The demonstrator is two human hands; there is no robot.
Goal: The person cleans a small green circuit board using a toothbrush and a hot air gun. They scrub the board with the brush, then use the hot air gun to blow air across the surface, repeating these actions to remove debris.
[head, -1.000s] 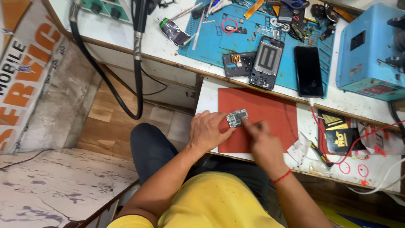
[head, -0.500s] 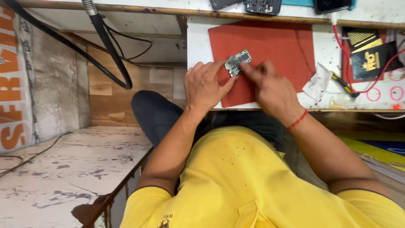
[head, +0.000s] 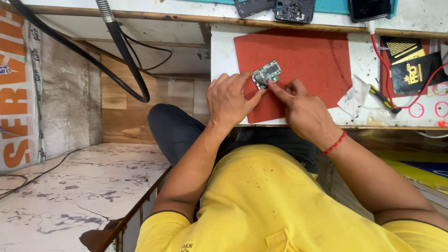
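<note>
**Steadying the small board over the red mat**

We have a small green circuit board [head: 267,73] pinched between both hands, just above the near left part of the red mat [head: 308,60] on the counter [head: 224,51]. Our left hand [head: 229,100] closes its grip on the board's near left edge, thumb and fingertips pressed on it. Our right hand [head: 301,109] meets it from the right, the index finger and thumb pressed together on the near edge; whether they hold a tiny part or only the board, we cannot tell.

To do this well, we judge these points matter:

1. Hold by the edges only, so skin stays off the chips and contacts.
2. Keep the board low over the mat, so a slip costs nothing.
3. Let the left hand anchor and the right hand do the fine work.
4. Rest both wrists on the counter edge to cut tremor.

Well apart at the far edge lie 2 opened phones [head: 294,9]; a red cable [head: 373,44] and a yellow-handled tool [head: 381,97] sit to the right, clear of our fingers.
</note>
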